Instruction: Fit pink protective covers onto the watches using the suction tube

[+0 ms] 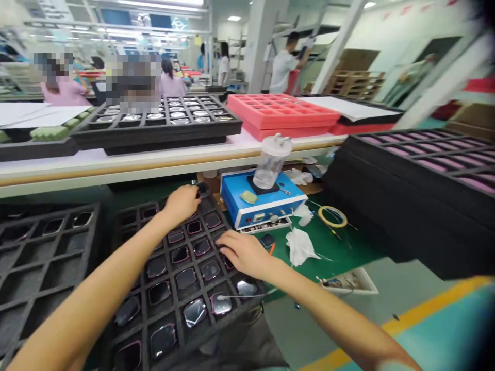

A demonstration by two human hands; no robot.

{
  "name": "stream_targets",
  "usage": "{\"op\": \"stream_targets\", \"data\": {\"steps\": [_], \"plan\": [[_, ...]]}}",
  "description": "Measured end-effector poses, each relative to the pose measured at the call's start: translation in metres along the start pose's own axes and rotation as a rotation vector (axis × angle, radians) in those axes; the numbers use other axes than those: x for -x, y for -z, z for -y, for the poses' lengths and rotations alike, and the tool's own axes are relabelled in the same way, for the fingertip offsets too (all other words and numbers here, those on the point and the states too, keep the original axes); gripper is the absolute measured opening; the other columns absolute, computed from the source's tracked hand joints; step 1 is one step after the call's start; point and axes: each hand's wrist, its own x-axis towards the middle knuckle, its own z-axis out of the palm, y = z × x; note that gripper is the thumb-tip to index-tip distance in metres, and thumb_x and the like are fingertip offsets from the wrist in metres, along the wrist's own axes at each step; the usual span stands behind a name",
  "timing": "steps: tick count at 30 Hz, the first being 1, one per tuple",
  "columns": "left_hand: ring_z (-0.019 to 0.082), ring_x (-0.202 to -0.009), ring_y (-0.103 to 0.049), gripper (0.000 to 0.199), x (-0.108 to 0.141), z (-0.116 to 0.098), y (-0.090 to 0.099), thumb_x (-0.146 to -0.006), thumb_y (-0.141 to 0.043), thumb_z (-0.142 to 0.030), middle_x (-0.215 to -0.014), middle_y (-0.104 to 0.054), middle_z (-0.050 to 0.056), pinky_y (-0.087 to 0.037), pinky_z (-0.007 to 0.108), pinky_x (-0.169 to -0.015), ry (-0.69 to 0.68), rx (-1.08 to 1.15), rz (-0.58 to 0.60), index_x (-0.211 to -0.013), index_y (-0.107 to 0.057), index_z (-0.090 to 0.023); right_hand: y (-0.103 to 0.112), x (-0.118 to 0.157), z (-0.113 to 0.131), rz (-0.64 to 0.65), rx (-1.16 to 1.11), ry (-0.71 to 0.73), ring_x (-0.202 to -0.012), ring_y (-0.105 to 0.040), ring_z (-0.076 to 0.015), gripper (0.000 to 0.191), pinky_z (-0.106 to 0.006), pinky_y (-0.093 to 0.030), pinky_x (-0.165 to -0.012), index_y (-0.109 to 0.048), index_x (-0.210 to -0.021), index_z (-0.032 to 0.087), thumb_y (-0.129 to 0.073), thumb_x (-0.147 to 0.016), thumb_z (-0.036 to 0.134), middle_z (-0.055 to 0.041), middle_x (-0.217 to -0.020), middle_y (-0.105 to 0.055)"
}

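At the far end of the black divided tray, your left hand is reaching over the corner with bent fingers, and your right hand is lying over the right edge. Your hands are sitting apart, with the tray's compartments running between them; I cannot tell whether either is gripping anything, since the fingertips are merging with the dark foam. Dark, pink-rimmed pieces are lying singly in the compartments, and one bare compartment is showing just beside your left hand.

To your left, a second divided tray is standing close by, leaving your left forearm a narrow gap between the edges. Ahead of your right hand, a blue machine is sitting just beside the tray, carrying a clear canister and a small sponge. Farther right, the green tabletop is giving you more room, though a crumpled white cloth and a yellow coil are taking up part of it. A tall black stack is bounding that side, and the raised shelf's edge is crossing in front of you.
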Motion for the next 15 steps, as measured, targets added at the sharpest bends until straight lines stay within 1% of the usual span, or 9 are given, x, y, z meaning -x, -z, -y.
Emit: {"op": "stream_targets", "data": {"steps": [2, 4, 6, 8, 10, 12, 13, 15], "plan": [[0.031, -0.117, -0.07, 0.026, -0.034, -0.017, -0.031, -0.096, -0.063, -0.022, -0.124, -0.074, 0.019, -0.055, 0.038, -0.097, 0.028, -0.015, 0.064, -0.119, -0.071, -0.012, -0.002, 0.02, -0.009, -0.023, -0.055, 0.003, -0.109, -0.077, -0.028, 0.031, -0.04, -0.064, -0.093, -0.073, -0.123, 0.027, -0.05, -0.103, 0.025, -0.0092, -0.123, -0.077], [0.033, -0.122, -0.068, 0.029, -0.052, -0.027, -0.053, -0.096, -0.061, -0.018, -0.129, -0.071, 0.022, -0.054, 0.041, -0.1, 0.051, -0.015, 0.108, -0.123, -0.069, -0.011, -0.002, 0.036, -0.016, -0.074, -0.103, 0.012, -0.106, -0.078, -0.0263, 0.03, -0.04, -0.066, -0.09, -0.073, -0.122, 0.024, -0.05, -0.103, 0.023, -0.0087, -0.121, -0.078], [0.035, -0.124, -0.067, 0.029, -0.051, -0.032, -0.062, -0.095, -0.06, -0.015, -0.13, -0.069, 0.024, -0.054, 0.043, -0.102, 0.062, -0.001, 0.136, -0.123, -0.069, -0.009, 0.001, 0.047, -0.017, -0.134, -0.126, 0.033, -0.103, -0.079, -0.0246, 0.027, -0.038, -0.066, -0.087, -0.074, -0.119, 0.023, -0.052, -0.104, 0.024, -0.0076, -0.116, -0.079], [0.034, -0.124, -0.068, 0.027, -0.038, -0.035, -0.065, -0.094, -0.063, -0.015, -0.128, -0.07, 0.023, -0.055, 0.042, -0.102, 0.064, 0.029, 0.154, -0.119, -0.072, -0.01, 0.007, 0.049, -0.015, -0.192, -0.111, 0.071, -0.101, -0.079, -0.0245, 0.025, -0.037, -0.066, -0.085, -0.075, -0.117, 0.023, -0.053, -0.104, 0.026, -0.0074, -0.113, -0.081], [0.031, -0.12, -0.07, 0.025, -0.023, -0.038, -0.067, -0.091, -0.066, -0.015, -0.123, -0.074, 0.019, -0.057, 0.038, -0.1, 0.068, 0.075, 0.157, -0.115, -0.075, -0.012, 0.017, 0.04, -0.007, -0.233, -0.098, 0.128, -0.096, -0.08, -0.0247, 0.023, -0.036, -0.066, -0.081, -0.076, -0.114, 0.024, -0.056, -0.103, 0.029, -0.007, -0.109, -0.082], [0.027, -0.118, -0.071, 0.027, -0.011, -0.039, -0.07, -0.089, -0.067, -0.012, -0.121, -0.076, 0.015, -0.058, 0.033, -0.099, 0.095, 0.125, 0.123, -0.114, -0.077, -0.014, 0.029, 0.018, 0.009, -0.243, -0.102, 0.199, -0.09, -0.08, -0.0243, 0.023, -0.036, -0.065, -0.075, -0.076, -0.112, 0.024, -0.057, -0.103, 0.032, -0.0064, -0.106, -0.082], [0.025, -0.115, -0.072, 0.026, -0.006, -0.039, -0.071, -0.089, -0.067, -0.011, -0.118, -0.077, 0.014, -0.059, 0.03, -0.097, 0.119, 0.15, 0.097, -0.112, -0.078, -0.014, 0.034, 0.004, 0.02, -0.235, -0.111, 0.239, -0.087, -0.079, -0.0239, 0.023, -0.035, -0.064, -0.073, -0.076, -0.112, 0.024, -0.057, -0.103, 0.033, -0.0062, -0.104, -0.082], [0.02, -0.103, -0.075, 0.023, 0.004, -0.038, -0.071, -0.092, -0.062, -0.016, -0.1, -0.077, 0.009, -0.059, 0.021, -0.088, 0.186, 0.203, 0.038, -0.103, -0.081, -0.012, 0.04, -0.029, 0.052, -0.203, -0.129, 0.314, -0.085, -0.079, -0.0237, 0.024, -0.036, -0.063, -0.073, -0.077, -0.112, 0.025, -0.056, -0.102, 0.033, -0.006, -0.103, -0.082]]}}
